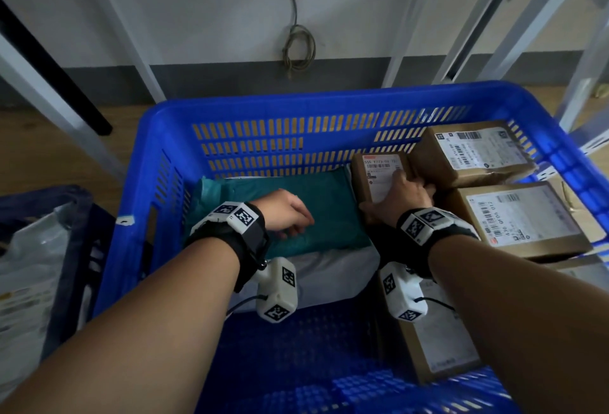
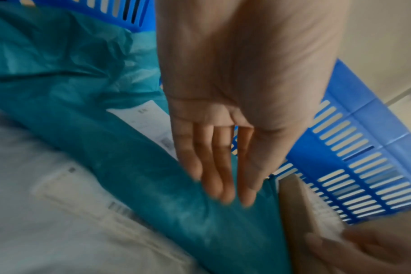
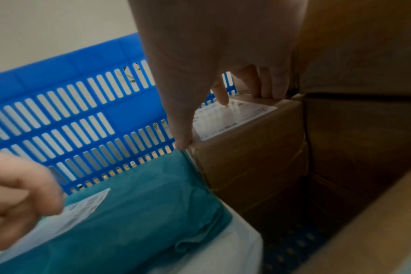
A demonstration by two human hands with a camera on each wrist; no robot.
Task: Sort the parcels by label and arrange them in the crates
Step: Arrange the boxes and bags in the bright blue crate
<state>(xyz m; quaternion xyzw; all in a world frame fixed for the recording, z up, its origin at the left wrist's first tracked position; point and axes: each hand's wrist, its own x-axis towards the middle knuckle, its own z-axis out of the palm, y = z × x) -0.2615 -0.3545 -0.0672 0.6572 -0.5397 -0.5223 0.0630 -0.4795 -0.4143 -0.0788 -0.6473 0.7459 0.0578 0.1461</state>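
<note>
Both hands are down inside a large blue slotted plastic crate (image 1: 171, 136). The right hand (image 1: 397, 197) grips a small brown cardboard box with a white shipping label (image 1: 379, 176): in the right wrist view the thumb (image 3: 183, 133) presses the box's near left edge, the index fingertip rests on the label, and the other fingers curl over the far right edge. This box stands against the crate's far wall, touching the right edge of a teal plastic mailer bag (image 1: 316, 212).

The left hand (image 1: 285, 214) hovers over the teal bag with its fingers (image 2: 214, 163) straight and close together, holding nothing; their tips are at the bag's surface, though blur hides whether they touch. The teal bag lies flat in the crate's far left part, on top of a white plastic mailer bag (image 1: 329, 277) whose label shows in the left wrist view.

Along the crate's right side, 2 larger brown labelled cardboard boxes sit 1 behind the other, the far one (image 1: 474, 153) tilted, the nearer one (image 1: 520, 219) just beside the right wrist. Another brown box (image 1: 441, 351) lies below the right forearm. A dark crate holding a clear plastic bag (image 1: 29, 268) stands to the left.
</note>
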